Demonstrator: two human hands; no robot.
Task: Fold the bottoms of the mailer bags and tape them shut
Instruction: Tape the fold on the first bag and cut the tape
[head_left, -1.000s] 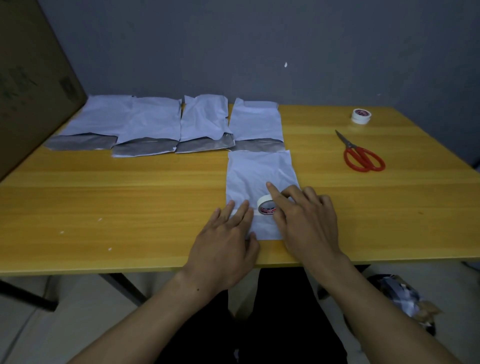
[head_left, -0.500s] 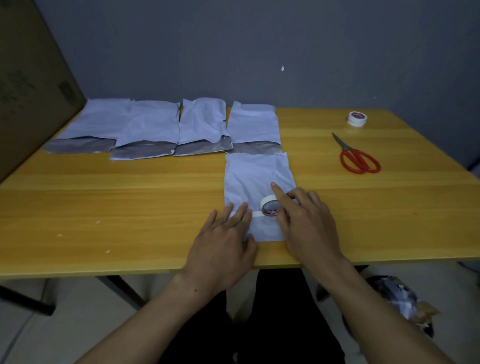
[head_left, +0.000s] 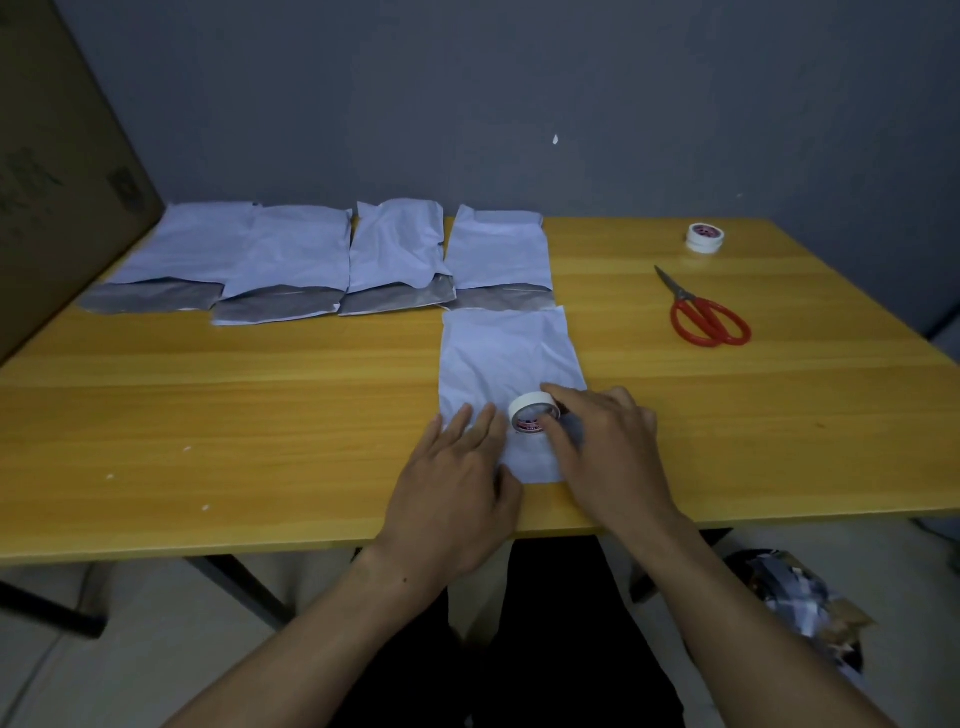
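Mailer bag (head_left: 506, 358) at the table (head_left: 260, 405) front edge: left hand (head_left: 457, 483) presses it flat-fingered; right hand (head_left: 608, 452) grips the tape roll (head_left: 532, 413) on it. Four bags (head_left: 322, 260) lie behind; scissors (head_left: 706, 317) and spare roll (head_left: 705, 237) far right.

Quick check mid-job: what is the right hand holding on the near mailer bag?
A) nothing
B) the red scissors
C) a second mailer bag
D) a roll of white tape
D: the right hand has its fingers round the white tape roll standing on the near mailer bag, while the red-handled scissors lie apart on the table to the right.
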